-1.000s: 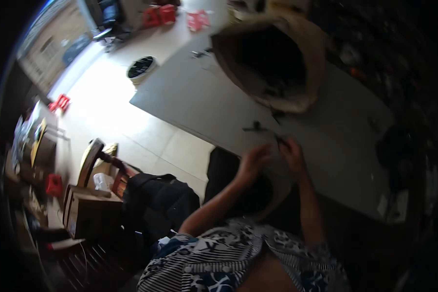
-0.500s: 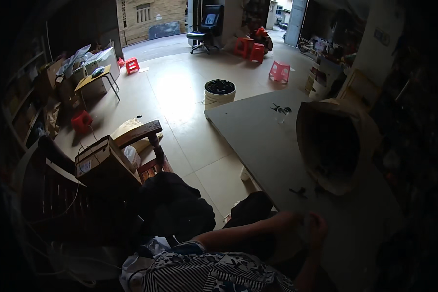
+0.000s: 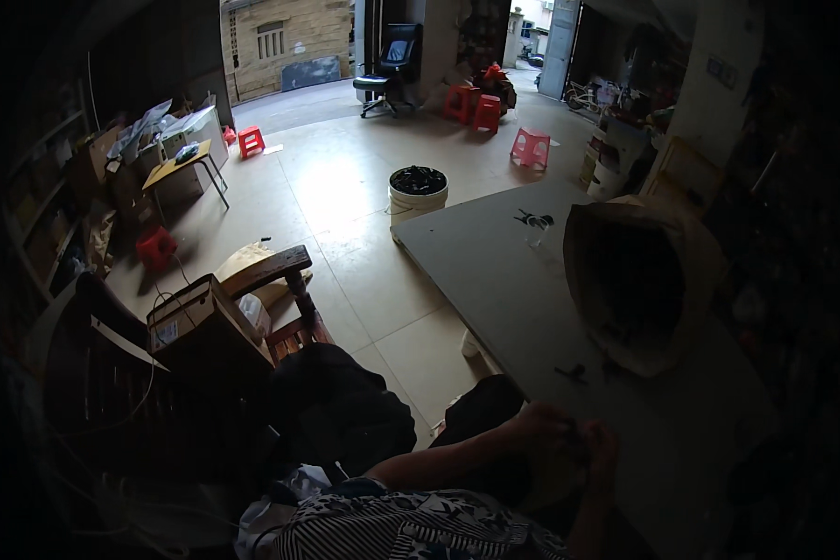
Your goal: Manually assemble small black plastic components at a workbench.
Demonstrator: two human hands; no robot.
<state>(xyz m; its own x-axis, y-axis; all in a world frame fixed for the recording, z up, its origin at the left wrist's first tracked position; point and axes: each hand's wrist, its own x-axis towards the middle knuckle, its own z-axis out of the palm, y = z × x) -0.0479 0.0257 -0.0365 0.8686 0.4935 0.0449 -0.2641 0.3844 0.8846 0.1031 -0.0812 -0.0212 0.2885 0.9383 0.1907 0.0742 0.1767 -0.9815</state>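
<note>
No legible text, the box label seemingly too small

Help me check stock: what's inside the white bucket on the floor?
Dark pieces, too small to identify, are heaped near the rim of the white bucket. Only this top layer shows; whatever lies beneath is covered.

Glossy tile floor, red stools, black office chair.

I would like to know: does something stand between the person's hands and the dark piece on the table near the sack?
Nothing visible does. From the left hand and right hand to the dark piece, only tabletop shows. The sack stands past it, to the right.
</note>
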